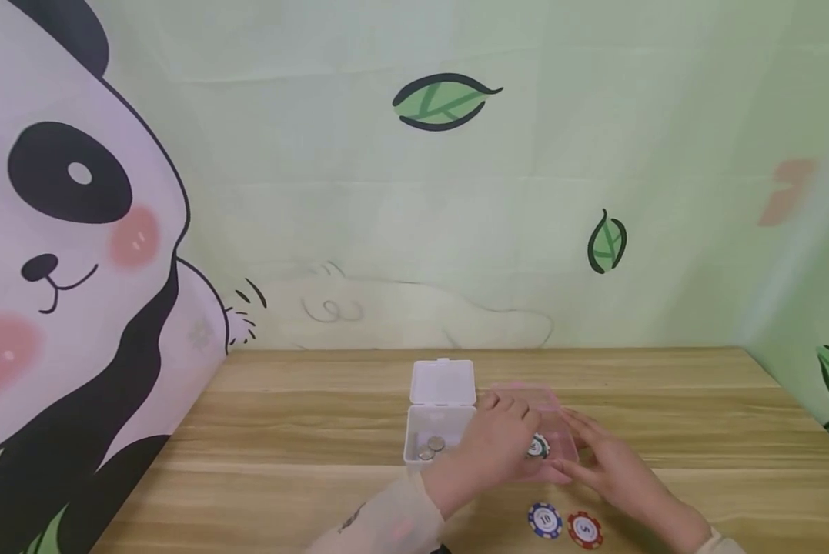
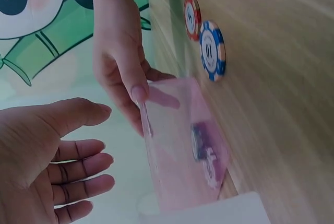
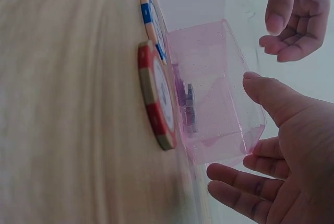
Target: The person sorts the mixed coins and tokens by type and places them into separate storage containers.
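A clear pink plastic box (image 1: 561,438) stands on the table, its lid raised at the back. Inside lie a dark-green-and-white poker chip (image 1: 539,445) and another chip (image 2: 210,167), seen through the wall in the left wrist view. My right hand (image 1: 622,471) holds the box's right end, thumb on the near side and fingers on the far side. Above the box is my left hand (image 1: 500,432), fingers loosely bent and holding nothing, as the left wrist view shows. In front lie a blue poker chip (image 1: 545,521) marked 10 and a red poker chip (image 1: 585,530) marked 5.
Left of the pink box stands a white plastic box (image 1: 410,438) with its lid (image 1: 443,382) tipped back. Several silver coins (image 1: 436,443) lie in it. The wooden table (image 1: 282,431) ends at a cloth backdrop (image 1: 282,192) printed with a panda and leaves.
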### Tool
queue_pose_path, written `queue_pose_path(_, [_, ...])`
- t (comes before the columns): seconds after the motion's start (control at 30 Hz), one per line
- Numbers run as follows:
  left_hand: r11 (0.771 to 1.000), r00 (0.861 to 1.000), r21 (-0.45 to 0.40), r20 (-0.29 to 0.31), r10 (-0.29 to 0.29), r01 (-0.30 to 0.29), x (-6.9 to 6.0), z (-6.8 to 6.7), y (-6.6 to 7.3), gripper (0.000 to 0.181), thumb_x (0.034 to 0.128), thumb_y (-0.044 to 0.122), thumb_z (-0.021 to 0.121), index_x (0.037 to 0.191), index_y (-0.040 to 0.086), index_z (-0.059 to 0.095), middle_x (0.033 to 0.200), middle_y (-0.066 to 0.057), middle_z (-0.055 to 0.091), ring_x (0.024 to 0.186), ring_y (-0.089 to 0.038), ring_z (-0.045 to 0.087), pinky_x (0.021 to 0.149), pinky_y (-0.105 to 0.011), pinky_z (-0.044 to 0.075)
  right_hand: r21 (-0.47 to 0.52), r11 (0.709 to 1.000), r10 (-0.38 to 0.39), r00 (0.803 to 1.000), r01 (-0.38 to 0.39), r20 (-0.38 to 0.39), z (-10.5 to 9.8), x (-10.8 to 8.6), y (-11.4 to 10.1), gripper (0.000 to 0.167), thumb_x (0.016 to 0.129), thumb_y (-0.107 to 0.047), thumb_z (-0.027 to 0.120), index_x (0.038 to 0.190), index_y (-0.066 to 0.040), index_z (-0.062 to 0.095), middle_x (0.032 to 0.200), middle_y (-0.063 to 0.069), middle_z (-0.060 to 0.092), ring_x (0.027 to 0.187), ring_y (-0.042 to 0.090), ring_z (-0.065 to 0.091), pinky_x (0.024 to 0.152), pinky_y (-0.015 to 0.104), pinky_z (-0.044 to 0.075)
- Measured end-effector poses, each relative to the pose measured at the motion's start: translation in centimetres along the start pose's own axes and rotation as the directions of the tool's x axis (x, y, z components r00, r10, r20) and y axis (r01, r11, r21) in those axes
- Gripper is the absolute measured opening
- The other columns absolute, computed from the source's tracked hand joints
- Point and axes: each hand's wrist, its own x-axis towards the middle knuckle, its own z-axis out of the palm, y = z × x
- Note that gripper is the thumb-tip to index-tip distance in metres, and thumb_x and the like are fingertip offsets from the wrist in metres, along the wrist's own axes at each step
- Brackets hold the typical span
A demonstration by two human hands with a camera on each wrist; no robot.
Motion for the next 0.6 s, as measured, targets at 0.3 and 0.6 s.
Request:
queue_pose_path(0.3, [1.0,0.997,0.016,-0.076,0.021,-0.02,-1.4,0.0,0.9,0.051,0.0827,0.067,0.057,0.106,0.021,0.063,0.105,0.008,0.066,0.104,-0.01,0.06,0.096,-0.027,0.044,-0.015,1.0,-0.019,1.0,0.019,-0.019,0.2,-0.1,0.3,0.072,0.086,-0.04,0.069,0.141,0.0,0.044,0.14,0.023,0.051,0.093,0.022,0.067,0.081,0.043,0.057])
queue_pose_path(0.6, [0.995,0.989,-0.05,-0.128,0.079,-0.086,-3.2,0.5,1.5,0.041,0.0771,0.051,0.073,0.101,0.02,0.062,0.101,0.008,0.064,0.102,-0.009,0.059,0.097,-0.03,0.045,-0.011,0.999,-0.036,0.999,0.035,-0.035,0.3,0.0,0.5,0.07,0.085,-0.038,0.07,0.139,0.001,0.046,0.139,0.025,0.05,0.105,0.035,0.064,0.089,0.054,0.052])
